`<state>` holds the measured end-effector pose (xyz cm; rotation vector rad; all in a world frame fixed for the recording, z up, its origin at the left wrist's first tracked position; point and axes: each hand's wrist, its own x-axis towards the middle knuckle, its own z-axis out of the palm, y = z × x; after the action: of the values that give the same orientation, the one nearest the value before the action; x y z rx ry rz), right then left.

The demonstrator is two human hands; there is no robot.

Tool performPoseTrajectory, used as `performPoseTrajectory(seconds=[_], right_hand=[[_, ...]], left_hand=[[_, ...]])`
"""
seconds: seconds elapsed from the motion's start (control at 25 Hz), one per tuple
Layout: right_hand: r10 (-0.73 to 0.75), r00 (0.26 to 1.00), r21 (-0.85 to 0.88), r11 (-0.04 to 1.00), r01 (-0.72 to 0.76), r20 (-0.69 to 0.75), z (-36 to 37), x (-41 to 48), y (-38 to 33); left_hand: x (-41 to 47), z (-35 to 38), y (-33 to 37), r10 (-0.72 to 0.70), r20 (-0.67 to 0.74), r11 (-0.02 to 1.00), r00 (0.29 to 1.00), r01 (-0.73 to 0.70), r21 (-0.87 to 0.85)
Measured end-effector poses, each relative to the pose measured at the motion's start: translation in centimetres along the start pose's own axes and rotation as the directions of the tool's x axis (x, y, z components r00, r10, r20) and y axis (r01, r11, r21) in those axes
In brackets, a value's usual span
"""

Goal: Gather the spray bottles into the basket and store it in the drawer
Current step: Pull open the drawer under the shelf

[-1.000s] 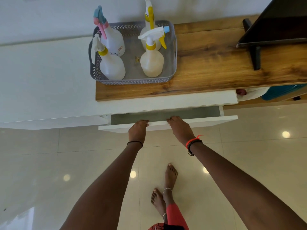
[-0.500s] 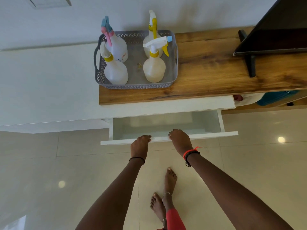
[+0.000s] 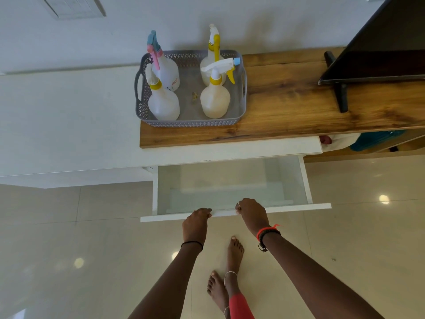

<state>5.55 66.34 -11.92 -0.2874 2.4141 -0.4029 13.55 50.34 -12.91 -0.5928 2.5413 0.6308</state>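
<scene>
i am standing at the wooden counter with both of my hands on the front panel of the white drawer below it. my left hand is curling its fingers over the top edge of the panel, gripping it, and my right hand is doing the same just beside it. the drawer is sitting pulled well out, and its inside is looking bare as far as i can see.

the gathering part is looking done to me: four spray bottles are standing upright inside the grey basket, which is resting on the left end of the counter, above and behind the drawer.

what is remaining, i am judging, is lifting the basket down into the drawer and pushing the drawer shut.
</scene>
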Motion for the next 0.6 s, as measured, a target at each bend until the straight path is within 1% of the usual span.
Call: performPoseTrajectory(seconds=[0.32, 0.6], right_hand=[[0.020, 0.999, 0.036, 0.999, -0.021, 0.024, 0.8, -1.3, 0.4], [0.021, 0.998, -0.022, 1.000, -0.020, 0.051, 1.1, -2.5, 0.4]], left_hand=[[-1.5, 0.7, -0.6, 0.004, 0.007, 1.000, 1.000, -0.004, 0.020], [-2.7, 1.3, -0.9, -0.007, 0.043, 1.000, 0.999, 0.006, 0.020]])
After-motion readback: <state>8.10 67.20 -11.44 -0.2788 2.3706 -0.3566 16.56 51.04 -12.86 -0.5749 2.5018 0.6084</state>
